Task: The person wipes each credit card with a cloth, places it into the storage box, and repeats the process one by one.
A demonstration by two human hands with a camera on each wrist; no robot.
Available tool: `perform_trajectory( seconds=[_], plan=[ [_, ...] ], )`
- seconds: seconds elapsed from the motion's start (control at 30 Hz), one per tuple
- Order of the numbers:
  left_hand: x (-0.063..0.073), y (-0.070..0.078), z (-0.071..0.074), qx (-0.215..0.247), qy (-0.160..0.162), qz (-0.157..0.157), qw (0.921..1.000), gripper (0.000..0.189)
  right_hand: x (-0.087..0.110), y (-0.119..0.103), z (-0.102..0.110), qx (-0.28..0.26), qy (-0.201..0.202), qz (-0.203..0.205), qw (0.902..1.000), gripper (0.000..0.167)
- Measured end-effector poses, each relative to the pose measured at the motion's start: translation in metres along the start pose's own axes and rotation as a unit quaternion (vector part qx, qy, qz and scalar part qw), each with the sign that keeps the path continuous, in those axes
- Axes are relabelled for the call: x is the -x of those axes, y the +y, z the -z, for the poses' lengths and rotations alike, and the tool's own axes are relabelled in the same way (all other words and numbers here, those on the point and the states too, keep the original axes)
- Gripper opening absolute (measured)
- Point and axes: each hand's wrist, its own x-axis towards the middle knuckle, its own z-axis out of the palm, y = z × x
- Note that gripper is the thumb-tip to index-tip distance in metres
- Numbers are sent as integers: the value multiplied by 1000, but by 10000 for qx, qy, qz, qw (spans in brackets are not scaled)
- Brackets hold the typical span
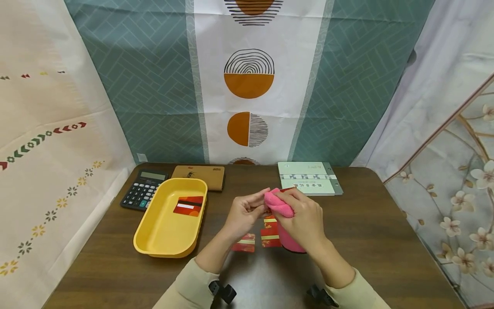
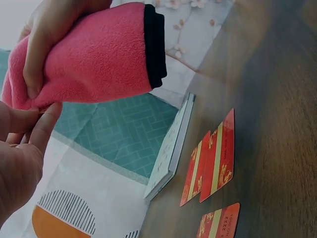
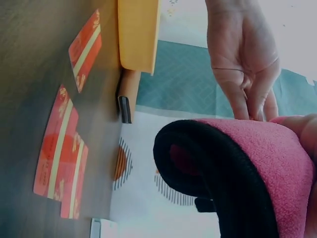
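Observation:
A pink cloth [image 1: 291, 238] with a black edge hangs folded from my right hand [image 1: 302, 214], which grips it by the upper part. The fingers press its bunched top around a red card [image 1: 287, 189], of which only a sliver shows. From the left side my left hand [image 1: 245, 212] pinches the card's near end between thumb and fingers, right against the cloth; most of the card is hidden. Below the hands, two overlapping red-and-gold cards [image 2: 218, 156] lie on the table, and a third card [image 1: 244, 243] lies a little to the left.
A yellow tray [image 1: 162, 242] on the left contains a red card with a black stripe [image 1: 188, 206]. Behind it are a calculator [image 1: 143, 189] and a brown notebook [image 1: 212, 176]. A pale green book [image 1: 308, 178] lies at the back right of the wooden table [image 1: 370, 240].

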Motion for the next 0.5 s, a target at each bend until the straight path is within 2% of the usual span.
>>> perform_trajectory(
  seconds=[0.2,0.5],
  plan=[
    [0,-2,0,6,231,132,9996,45,7,0,-2,74,-176,-77,9998,47],
    [2,-5,1,234,474,65,9986,47,18,9,-6,-158,23,-35,9999,46]
  ],
)
